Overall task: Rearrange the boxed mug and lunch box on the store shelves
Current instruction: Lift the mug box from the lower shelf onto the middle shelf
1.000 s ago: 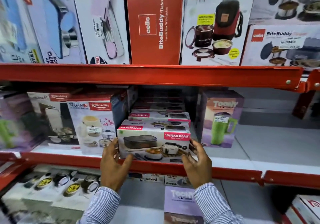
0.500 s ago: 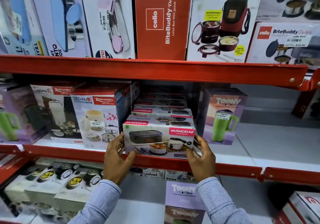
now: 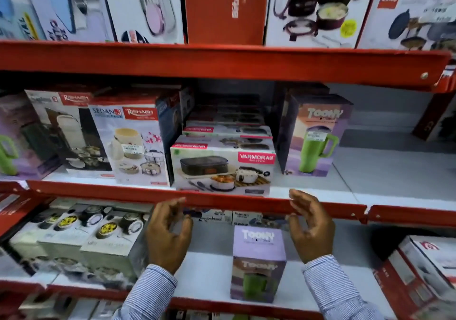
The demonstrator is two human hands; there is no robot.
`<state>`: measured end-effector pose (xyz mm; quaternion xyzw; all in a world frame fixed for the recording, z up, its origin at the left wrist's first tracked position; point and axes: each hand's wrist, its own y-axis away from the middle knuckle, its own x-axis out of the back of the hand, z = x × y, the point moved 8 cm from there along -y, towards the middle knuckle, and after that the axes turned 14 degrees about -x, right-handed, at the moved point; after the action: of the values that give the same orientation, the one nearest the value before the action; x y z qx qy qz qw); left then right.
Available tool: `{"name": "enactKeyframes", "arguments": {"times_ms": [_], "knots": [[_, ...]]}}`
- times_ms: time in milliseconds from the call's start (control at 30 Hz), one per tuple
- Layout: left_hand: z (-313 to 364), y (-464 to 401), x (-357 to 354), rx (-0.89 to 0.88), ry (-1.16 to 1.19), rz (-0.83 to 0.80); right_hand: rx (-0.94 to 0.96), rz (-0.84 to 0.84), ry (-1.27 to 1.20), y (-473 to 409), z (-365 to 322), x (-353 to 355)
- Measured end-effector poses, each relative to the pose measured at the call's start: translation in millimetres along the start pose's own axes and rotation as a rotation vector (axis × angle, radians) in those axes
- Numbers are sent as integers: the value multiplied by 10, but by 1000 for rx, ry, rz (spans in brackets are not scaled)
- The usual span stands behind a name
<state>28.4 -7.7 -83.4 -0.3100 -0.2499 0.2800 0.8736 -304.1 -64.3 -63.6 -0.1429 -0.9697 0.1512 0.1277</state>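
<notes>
Fingers of the left hand curled loosely apart, gripping nothing, and those of the right hand spread open and empty too. Both hands hovered just below the red lip of the middle shelf, clear of the lunch box. That Varmora box sat at the shelf's front edge, between a Sedan box and a Toony mug box. Another boxed mug stood on the shelf beneath, between the two wrists.
</notes>
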Motion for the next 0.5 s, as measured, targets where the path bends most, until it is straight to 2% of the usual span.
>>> {"name": "enactKeyframes", "arguments": {"times_ms": [67, 167, 233, 333, 400, 500], "knots": [[-204, 344, -191, 86, 31, -131, -24, 62, 78, 140, 296, 238], [-516, 878, -674, 307, 62, -415, -232, 20, 205, 252, 1045, 340], [-686, 1180, -1001, 441, 68, -591, -441, -182, 254, 376, 1578, 184], [-790, 1458, -1419, 497, 68, -817, -641, -498, 307, 650, 2070, -133], [-802, 1522, -1579, 503, 112, -842, -666, -570, 268, 726, 2103, -305], [-736, 1504, -1627, 474, 123, -759, -644, -524, 180, 704, 1991, -346]]}}
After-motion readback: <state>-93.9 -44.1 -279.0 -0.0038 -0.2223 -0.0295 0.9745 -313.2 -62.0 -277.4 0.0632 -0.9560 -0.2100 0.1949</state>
